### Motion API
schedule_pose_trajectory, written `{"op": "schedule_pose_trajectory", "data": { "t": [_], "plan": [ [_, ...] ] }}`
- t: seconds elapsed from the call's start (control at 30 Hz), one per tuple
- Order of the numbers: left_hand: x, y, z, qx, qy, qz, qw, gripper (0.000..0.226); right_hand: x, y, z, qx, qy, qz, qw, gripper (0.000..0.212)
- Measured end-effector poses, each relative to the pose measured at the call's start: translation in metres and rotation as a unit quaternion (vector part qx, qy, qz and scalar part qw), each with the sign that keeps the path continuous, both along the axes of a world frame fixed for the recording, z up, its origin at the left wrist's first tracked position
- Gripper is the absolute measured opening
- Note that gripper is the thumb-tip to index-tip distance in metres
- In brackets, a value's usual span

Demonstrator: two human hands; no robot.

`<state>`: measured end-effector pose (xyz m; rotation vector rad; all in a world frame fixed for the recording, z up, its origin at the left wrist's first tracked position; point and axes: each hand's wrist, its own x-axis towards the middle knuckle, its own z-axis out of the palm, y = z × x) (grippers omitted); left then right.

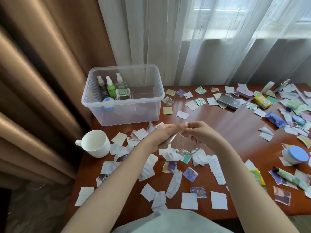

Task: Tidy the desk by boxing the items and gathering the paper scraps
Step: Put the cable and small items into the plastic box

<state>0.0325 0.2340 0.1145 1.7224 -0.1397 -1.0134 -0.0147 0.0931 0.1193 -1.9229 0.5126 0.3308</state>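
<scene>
Left hand (161, 134) and right hand (200, 132) hold what seems a thin cable (188, 153)

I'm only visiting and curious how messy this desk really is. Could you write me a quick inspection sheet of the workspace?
Surface: glossy reddish wooden desk.
Job's things: clear box at back left, holding three spray bottles; paper scraps strewn all over; dark tin and blue-lidded jar not yet boxed.
Clutter: white mug at left.
Grips: left hand and right hand together hold a looped thin cable above the desk.
Cables: only that one.
Surroundings: brown curtain, sheer white curtain over a window.
</scene>
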Motion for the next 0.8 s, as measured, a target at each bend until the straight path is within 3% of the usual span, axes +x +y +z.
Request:
{"op": "schedule_pose_trajectory", "data": {
  "t": [0.07, 0.2, 0.4, 0.5, 0.57, 0.67, 0.7, 0.73, 0.8],
  "plan": [
    [0.002, 0.004, -0.001, 0.032, -0.033, -0.026, 0.999, 0.034, 0.003, 0.001, 0.002, 0.014, -0.006, 0.000, 1.000, 0.006],
    [0.006, 0.011, -0.004, 0.072, -0.019, -0.048, 0.996, 0.023, 0.007, -0.002, 0.006, 0.084, -0.018, -0.027, 0.996, 0.007],
    [0.008, 0.017, -0.007, 0.054, 0.004, -0.043, 0.998, 0.024, 0.011, -0.004, 0.008, 0.239, -0.004, -0.027, 0.971, 0.016],
    [0.009, 0.020, -0.008, -0.002, 0.039, -0.006, 0.999, 0.022, 0.010, -0.006, 0.005, 0.364, 0.006, -0.055, 0.930, 0.022],
    [0.009, 0.021, -0.005, -0.054, 0.070, 0.028, 0.996, 0.022, 0.010, -0.006, -0.003, 0.459, 0.013, -0.114, 0.881, 0.024],
    [0.011, 0.022, -0.004, -0.078, 0.082, 0.070, 0.991, 0.023, 0.014, -0.001, -0.022, 0.563, 0.002, -0.195, 0.803, 0.080],
    [0.012, 0.022, -0.004, -0.075, 0.078, 0.082, 0.991, 0.023, 0.016, 0.001, -0.026, 0.579, -0.004, -0.215, 0.786, 0.087],
    [0.013, 0.021, -0.003, -0.074, 0.077, 0.096, 0.990, 0.025, 0.017, 0.005, -0.029, 0.583, -0.008, -0.226, 0.780, 0.085],
    [0.013, 0.020, -0.002, -0.089, 0.091, 0.138, 0.982, 0.028, 0.017, 0.016, -0.027, 0.562, 0.000, -0.214, 0.799, 0.062]
  ]
}}
